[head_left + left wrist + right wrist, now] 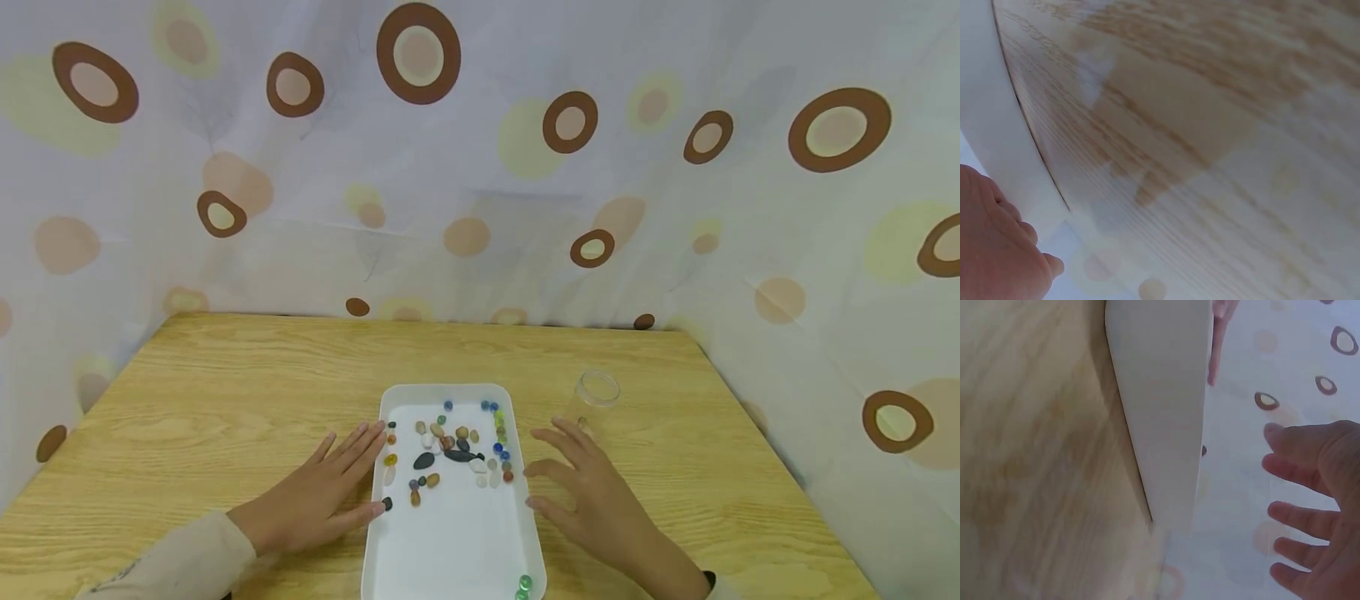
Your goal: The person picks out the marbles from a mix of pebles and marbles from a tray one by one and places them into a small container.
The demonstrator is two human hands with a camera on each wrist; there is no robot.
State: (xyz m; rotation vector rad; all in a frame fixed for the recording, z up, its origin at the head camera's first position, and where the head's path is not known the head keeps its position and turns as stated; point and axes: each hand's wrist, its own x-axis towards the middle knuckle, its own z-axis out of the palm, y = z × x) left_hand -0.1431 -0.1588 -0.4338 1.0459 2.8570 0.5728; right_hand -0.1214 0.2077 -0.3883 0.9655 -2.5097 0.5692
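Note:
A white tray [450, 550] holds small stones and marbles. My left hand [322, 492] lies along its left rim with fingers extended, the thumb reaching over the edge beside a dark pebble [387, 503]. Just outside the right rim hovers my right hand [600, 496], fingers spread and slightly bent, nothing between them. Pebbles such as a long dark stone [459, 456] cluster mid-tray, while colored marbles [498, 448] line its right side. In the right wrist view, a gap separates the fingers [1304, 519] from the tray wall [1160, 412].
Behind the right hand stands a clear glass jar [597, 390], partly hidden by that hand. Two green marbles [525, 582] lie in the tray's near right corner. The wooden table [247, 375] ends at a patterned cloth backdrop [480, 208].

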